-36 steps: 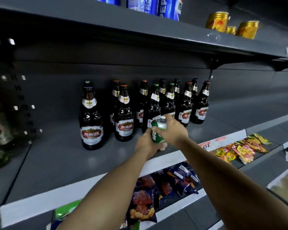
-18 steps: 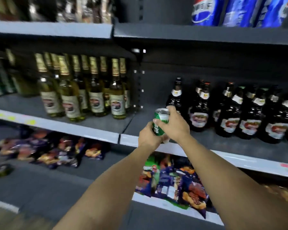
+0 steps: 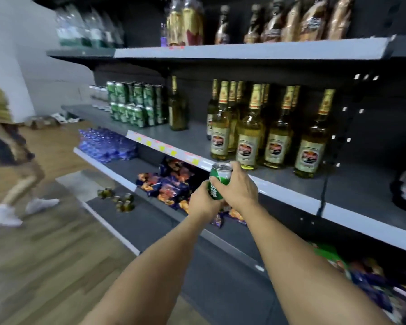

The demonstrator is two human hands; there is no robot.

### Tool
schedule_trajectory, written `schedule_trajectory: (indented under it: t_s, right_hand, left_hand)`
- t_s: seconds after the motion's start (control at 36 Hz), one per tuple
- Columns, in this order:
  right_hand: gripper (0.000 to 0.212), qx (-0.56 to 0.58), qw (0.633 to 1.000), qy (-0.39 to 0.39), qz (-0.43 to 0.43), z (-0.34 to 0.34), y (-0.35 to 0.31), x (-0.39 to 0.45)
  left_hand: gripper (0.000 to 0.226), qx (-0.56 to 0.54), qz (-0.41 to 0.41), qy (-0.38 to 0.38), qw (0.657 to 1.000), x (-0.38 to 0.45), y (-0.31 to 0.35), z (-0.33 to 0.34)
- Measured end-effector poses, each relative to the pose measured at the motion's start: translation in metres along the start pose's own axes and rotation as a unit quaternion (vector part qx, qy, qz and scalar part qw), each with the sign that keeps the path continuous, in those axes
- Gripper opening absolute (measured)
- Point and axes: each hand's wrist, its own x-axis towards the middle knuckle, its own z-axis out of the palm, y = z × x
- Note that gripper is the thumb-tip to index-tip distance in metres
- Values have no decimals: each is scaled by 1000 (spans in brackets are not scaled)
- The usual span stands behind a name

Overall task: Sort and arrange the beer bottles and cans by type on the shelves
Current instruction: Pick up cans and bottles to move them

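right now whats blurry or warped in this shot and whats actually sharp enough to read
Head view: the green can and both hands, left and right, are fairly sharp. The stacked green cans and the top shelf's bottles are motion-smeared, as is the passer-by at the left edge. The yellow bottles show readable shapes, not label text. Wide-angle distortion slants the shelf edge and stretches the forearms.

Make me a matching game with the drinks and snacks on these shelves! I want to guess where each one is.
Things:
1. green can
2. stacked green cans
3. golden bottles
4. snack bags

Places:
A. on the lower shelf, under the yellow tags
B. far end of the middle shelf, two layers high
C. held in both hands
D. standing in rows on the middle shelf, near the hands

Pairs: 1-C, 2-B, 3-D, 4-A
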Motion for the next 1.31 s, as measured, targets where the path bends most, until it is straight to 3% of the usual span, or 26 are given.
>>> schedule_trajectory:
  t_s: [0.17,0.42,0.53,0.81,1.0,1.25,1.31]
  right_hand:
    - [57,21,1000,0,-10,74,-73,25]
    - [59,15,1000,-6,-27,164,-135,95]
    - [57,26,999,5,-29,192,-154,143]
    - [60,46,998,46,-28,239,-201,288]
    - [91,91,995,38,23,283,-230,352]
    - [81,19,991,117,64,341,-288,432]
    - [80,-2,990,131,56,349,-302,447]
  left_hand:
    - [57,15,-14,16,1000,43,-56,-74]
    - [63,-11,-38,22,999,129,-120,-135]
    - [58,-8,-10,28,1000,184,-134,-154]
    - [68,5,23,26,999,341,-142,-196]
    - [30,-23,31,24,999,424,-161,-221]
    - [22,-14,102,-10,995,536,-200,-270]
    - [30,-14,111,-13,994,560,-206,-281]
